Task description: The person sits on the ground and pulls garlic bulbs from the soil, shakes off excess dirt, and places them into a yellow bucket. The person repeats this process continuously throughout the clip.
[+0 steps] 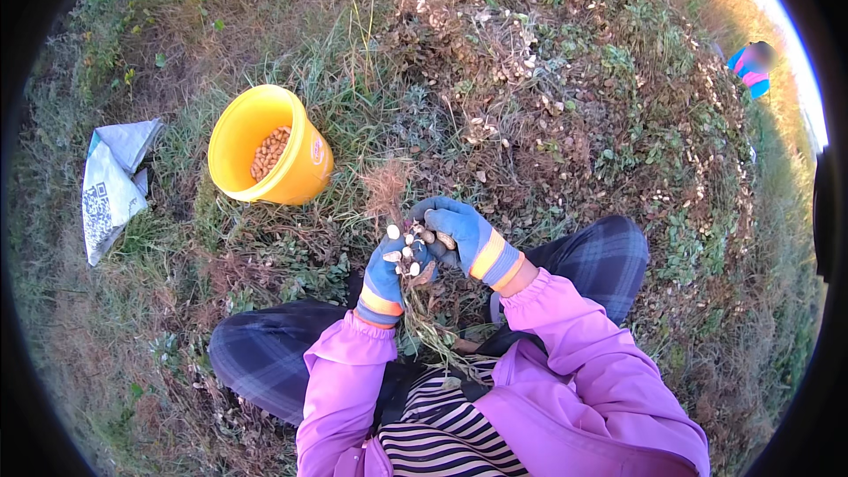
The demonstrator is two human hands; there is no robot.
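My left hand (386, 278), in a blue work glove with an orange-striped cuff, is closed around a pulled peanut plant (424, 321). The plant's roots point away from me and its stems hang towards my lap. Pale peanut pods (415, 268) cluster at the root end, between my hands. My right hand (457, 232), gloved the same way, has its fingers curled at brown pods on the right side of the cluster. Ahead and to the left, a yellow plastic bucket (315, 169) leans on the grass with peanuts (270, 154) inside.
A crumpled white sack (112, 192) with a printed code lies left of the bucket. Heaped peanut plants (570, 99) with pods stretch ahead and to the right. Another person (752, 69) is far off at the upper right. My bent knees (603, 265) flank my hands.
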